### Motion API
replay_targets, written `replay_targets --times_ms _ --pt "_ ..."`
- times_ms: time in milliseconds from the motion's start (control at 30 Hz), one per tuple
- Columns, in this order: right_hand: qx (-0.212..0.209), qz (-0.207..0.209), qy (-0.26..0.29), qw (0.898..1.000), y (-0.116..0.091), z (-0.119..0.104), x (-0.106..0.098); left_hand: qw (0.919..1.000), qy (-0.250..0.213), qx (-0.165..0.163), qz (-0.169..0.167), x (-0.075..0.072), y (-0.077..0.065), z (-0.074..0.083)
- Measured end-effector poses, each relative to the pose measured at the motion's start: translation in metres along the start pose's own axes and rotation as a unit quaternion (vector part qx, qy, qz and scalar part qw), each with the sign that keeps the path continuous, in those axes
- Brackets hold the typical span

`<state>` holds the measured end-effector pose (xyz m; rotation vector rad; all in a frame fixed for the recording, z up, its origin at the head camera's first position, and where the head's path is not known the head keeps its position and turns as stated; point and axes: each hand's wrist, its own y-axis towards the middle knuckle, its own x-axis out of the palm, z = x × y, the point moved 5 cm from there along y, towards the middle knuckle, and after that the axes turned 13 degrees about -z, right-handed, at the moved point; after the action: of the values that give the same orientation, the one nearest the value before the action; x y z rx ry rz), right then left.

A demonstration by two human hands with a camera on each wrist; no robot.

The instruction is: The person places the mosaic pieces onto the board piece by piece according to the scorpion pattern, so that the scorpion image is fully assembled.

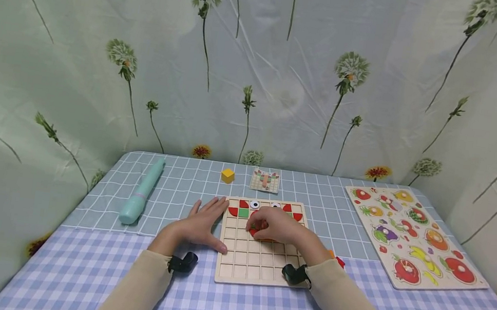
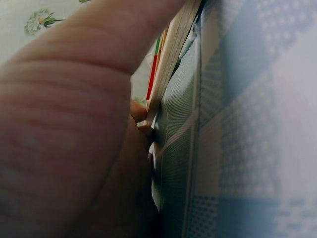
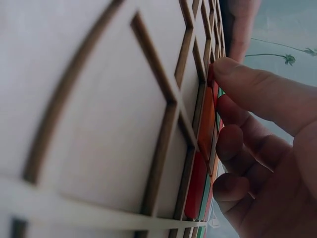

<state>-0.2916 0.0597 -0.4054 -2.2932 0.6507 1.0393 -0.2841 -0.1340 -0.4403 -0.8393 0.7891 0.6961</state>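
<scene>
A wooden grid board (image 1: 257,275) lies at the middle of the table. My left hand (image 1: 203,224) rests along its left edge, fingers spread and fairly straight, thumb near the lower part of that edge. Over the board, my right hand (image 1: 280,226) has its fingers curled, pinching a small red piece (image 3: 211,75) at the grid with thumb and index finger. An orange piece (image 3: 206,121) sits beside it. In the upper rows are red quarter-round pieces (image 1: 233,211), a green square (image 1: 243,213) and a round eye piece (image 1: 255,205). My right hand hides part of the pattern.
A pattern card (image 1: 265,182) and a yellow cube (image 1: 228,176) stand behind the board. At left lies a turquoise bottle-shaped thing (image 1: 134,206), at right a fruit puzzle board (image 1: 415,237). Loose red and orange pieces (image 1: 340,262) show beside my right forearm.
</scene>
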Motion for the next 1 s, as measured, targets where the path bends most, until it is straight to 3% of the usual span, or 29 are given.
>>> replay_targets --times_ms 333,633,1000 --pt "0.007 0.011 -0.001 1.0 -0.007 0.0 -0.003 1.0 -0.005 -0.006 -0.002 0.0 0.001 0.001" --pt "0.002 0.052 -0.005 0.999 -0.035 0.013 -0.014 1.0 0.0 0.004 0.001 0.0 0.0 0.001" --pt "0.088 0.064 0.057 0.992 -0.075 0.049 -0.022 1.0 -0.006 -0.002 0.0 0.0 -0.002 0.002"
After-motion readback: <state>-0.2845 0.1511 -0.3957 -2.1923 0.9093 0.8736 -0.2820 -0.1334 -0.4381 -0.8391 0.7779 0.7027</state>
